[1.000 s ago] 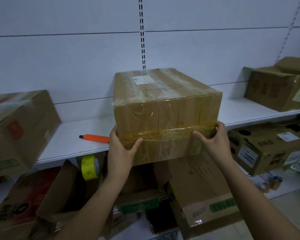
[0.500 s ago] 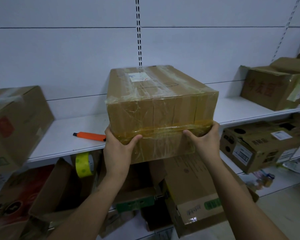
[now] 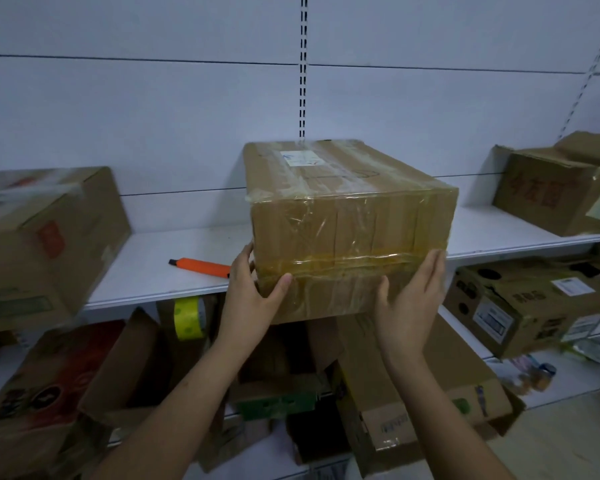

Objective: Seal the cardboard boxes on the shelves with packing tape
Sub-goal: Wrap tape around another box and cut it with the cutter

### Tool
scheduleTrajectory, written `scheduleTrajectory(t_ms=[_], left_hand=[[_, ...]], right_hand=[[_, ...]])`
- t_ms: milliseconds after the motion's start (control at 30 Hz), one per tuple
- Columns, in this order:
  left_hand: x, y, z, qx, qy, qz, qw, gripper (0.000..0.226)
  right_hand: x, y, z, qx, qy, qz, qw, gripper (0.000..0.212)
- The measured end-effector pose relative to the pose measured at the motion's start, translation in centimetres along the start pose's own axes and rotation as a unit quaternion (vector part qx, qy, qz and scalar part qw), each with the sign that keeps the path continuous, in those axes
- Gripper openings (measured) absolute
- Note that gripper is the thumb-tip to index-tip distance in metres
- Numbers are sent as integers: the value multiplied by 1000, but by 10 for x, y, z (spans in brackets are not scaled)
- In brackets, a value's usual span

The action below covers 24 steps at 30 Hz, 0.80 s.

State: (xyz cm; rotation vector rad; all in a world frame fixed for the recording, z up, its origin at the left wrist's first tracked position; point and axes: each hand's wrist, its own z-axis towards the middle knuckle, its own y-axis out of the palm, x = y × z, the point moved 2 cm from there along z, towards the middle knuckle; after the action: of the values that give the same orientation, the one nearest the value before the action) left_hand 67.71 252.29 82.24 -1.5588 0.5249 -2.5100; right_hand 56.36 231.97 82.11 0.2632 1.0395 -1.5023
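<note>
A brown cardboard box (image 3: 347,216), wrapped in clear and yellowish tape with a white label on top, sits on the white upper shelf (image 3: 153,271). Its front overhangs the shelf edge slightly. My left hand (image 3: 250,299) grips the lower left front corner, thumb across the front face and fingers along the left side. My right hand (image 3: 409,299) lies flat against the lower right of the front face, fingers straight and pointing up. A roll of yellow packing tape (image 3: 187,317) hangs just below the shelf edge, left of my left hand.
An orange utility knife (image 3: 201,266) lies on the shelf left of the box. Another carton (image 3: 42,244) stands at far left, and one with loose flaps (image 3: 548,192) at far right. Below, the lower shelf holds open cartons (image 3: 413,403) and a labelled carton (image 3: 527,306).
The box has gone back and come down onto the shelf. My right hand let go of the corner and now lies flat on the front. My left hand stays at its corner.
</note>
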Motion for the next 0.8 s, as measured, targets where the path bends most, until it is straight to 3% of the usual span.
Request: scheduleTrajectory(t_ms=[67, 133, 200, 300, 367, 467, 600, 800], left_hand=[[-9, -9, -2, -20, -8, -19, 1000, 89], [-24, -22, -8, -14, -6, -7, 1000, 66], [-44, -39, -21, 34, -17, -4, 999, 34], [-81, -65, -47, 106, -85, -20, 990, 10], [-103, -80, -59, 134, -124, -26, 983, 15], [-134, -103, -68, 143, -194, -30, 970, 16], [-170, -123, -71, 120, -267, -50, 955, 13], [-180, -129, -47, 74, -274, -86, 955, 20]], right_hand=[[-21, -2, -12, 27, -80, 7, 996, 71], [-42, -2, -21, 39, -165, 21, 985, 63], [-66, -2, -27, 56, -236, 52, 969, 55], [-105, 3, -39, 58, -344, 117, 930, 43], [-131, 16, -53, 5, -414, 142, 899, 38], [-166, 53, -80, -137, -496, 98, 852, 48], [-185, 117, -110, -354, -426, -21, 832, 62], [-158, 190, -115, -444, -310, -150, 827, 68]])
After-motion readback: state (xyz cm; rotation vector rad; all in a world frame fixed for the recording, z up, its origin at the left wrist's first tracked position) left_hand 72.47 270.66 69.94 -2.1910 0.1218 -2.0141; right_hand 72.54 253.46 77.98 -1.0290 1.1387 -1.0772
